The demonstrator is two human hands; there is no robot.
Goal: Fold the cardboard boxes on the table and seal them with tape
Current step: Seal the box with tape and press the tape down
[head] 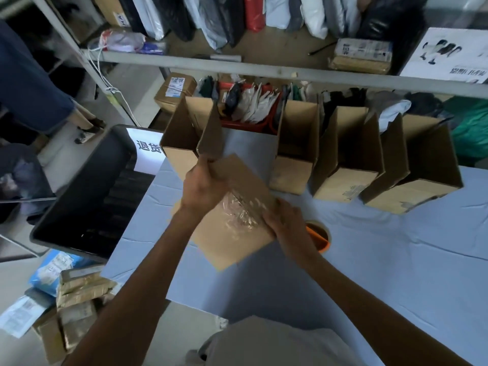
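Observation:
A brown cardboard box sits tilted over the blue table, with crinkled clear tape across its upper face. My left hand grips the box's far left corner, fingers curled over the edge. My right hand rests on the box's right edge beside the tape; I cannot tell whether its fingers curl round the edge. A roll of tape with an orange core lies on the table, partly hidden behind my right wrist.
Several open, upright cardboard boxes stand in a row along the table's far edge. A dark bin sits to the left. Shelves with parcels and bags rise behind. Wrapped parcels lie on the floor at lower left.

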